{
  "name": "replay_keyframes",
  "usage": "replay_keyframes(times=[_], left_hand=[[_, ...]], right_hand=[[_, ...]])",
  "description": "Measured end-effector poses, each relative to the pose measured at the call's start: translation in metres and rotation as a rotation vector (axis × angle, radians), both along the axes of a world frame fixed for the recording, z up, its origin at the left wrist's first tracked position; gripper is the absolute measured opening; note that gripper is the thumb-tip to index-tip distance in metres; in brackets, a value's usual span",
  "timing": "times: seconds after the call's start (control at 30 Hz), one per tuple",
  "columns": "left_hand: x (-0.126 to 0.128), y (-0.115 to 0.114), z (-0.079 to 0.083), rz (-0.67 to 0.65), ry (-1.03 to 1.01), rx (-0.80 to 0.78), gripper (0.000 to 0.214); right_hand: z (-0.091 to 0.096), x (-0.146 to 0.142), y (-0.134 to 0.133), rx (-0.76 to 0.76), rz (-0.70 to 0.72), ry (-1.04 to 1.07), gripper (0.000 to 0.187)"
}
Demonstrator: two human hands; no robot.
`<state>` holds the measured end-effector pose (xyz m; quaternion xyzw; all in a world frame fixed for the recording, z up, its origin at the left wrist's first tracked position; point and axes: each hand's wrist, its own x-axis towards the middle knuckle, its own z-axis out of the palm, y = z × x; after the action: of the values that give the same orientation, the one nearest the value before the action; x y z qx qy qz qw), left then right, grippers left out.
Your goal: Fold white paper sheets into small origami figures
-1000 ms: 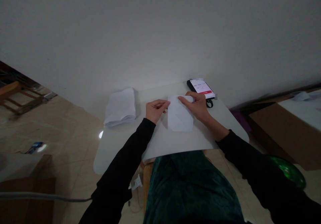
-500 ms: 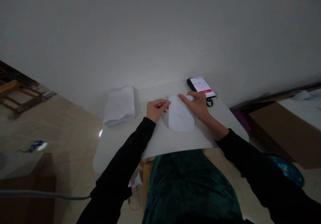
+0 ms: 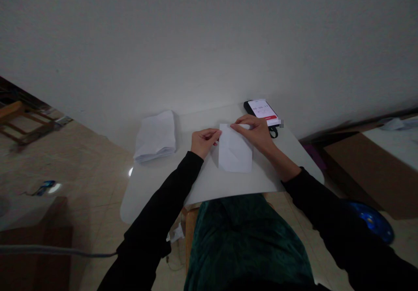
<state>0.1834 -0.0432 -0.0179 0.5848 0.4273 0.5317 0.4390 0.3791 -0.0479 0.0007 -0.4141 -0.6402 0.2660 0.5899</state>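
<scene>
Folded sheet (image 3: 235, 154) lies flat on the white table (image 3: 228, 184), roughly centre, just in front of the person, diagonal crease visible across it. L hand (image 3: 204, 142): fingers curled in, thumb + index tips closed on the sheet's upper-left edge. R hand (image 3: 256, 132): fingers bunched and pinched down on the sheet's top edge nr the upper-right corner, palm over the table. Both sleeves black. Paper stack (image 3: 156, 135) sits at the table's far-left corner, well apart from the sheet, untouched. Phone (image 3: 262, 112) at the far-right corner by the wall, screen lit, just behind the R hand, not touching as far as I can see. Small black loop (image 3: 272, 132) pokes out beside the R hand below the phone; too hidden to ID. Off-table: cardboard box (image 3: 369, 169) on the right, blue round obj (image 3: 375, 223) on the floor nr it, wooden frame (image 3: 16, 121) far left.
</scene>
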Motion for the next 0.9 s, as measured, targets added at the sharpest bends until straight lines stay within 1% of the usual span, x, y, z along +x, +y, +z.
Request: replay_keyframes(times=[0.03, 0.1, 0.17, 0.23, 0.3, 0.5, 0.73, 0.9], left_hand=[[-0.0002, 0.0, 0.0001, -0.001, 0.005, -0.002, 0.029], [-0.0002, -0.0006, 0.0001, -0.009, 0.024, -0.007, 0.029], [0.0003, -0.0018, -0.0001, -0.019, 0.047, -0.014, 0.029], [0.0011, -0.0032, -0.0005, -0.034, 0.065, -0.018, 0.028], [0.0018, -0.0043, -0.001, -0.045, 0.074, -0.013, 0.028], [0.0017, -0.0046, -0.0017, -0.029, 0.095, -0.002, 0.03], [0.0023, -0.0052, -0.0002, -0.038, 0.086, -0.014, 0.03], [0.0058, -0.0052, -0.0036, -0.048, 0.074, -0.059, 0.034]], right_hand=[[-0.0001, 0.0019, 0.0019, -0.024, 0.048, -0.005, 0.018], [0.0005, 0.0061, 0.0044, -0.105, 0.105, -0.024, 0.017], [0.0016, 0.0094, 0.005, -0.185, 0.122, -0.022, 0.019], [0.003, 0.0107, 0.0041, -0.224, 0.119, -0.003, 0.021], [0.0041, 0.0098, 0.0027, -0.216, 0.107, 0.003, 0.021], [0.0038, 0.0042, 0.0001, -0.124, 0.074, 0.002, 0.019], [0.0026, 0.0033, -0.0008, -0.104, 0.058, -0.012, 0.022], [0.002, 0.0017, -0.0018, -0.083, 0.0, -0.037, 0.02]])
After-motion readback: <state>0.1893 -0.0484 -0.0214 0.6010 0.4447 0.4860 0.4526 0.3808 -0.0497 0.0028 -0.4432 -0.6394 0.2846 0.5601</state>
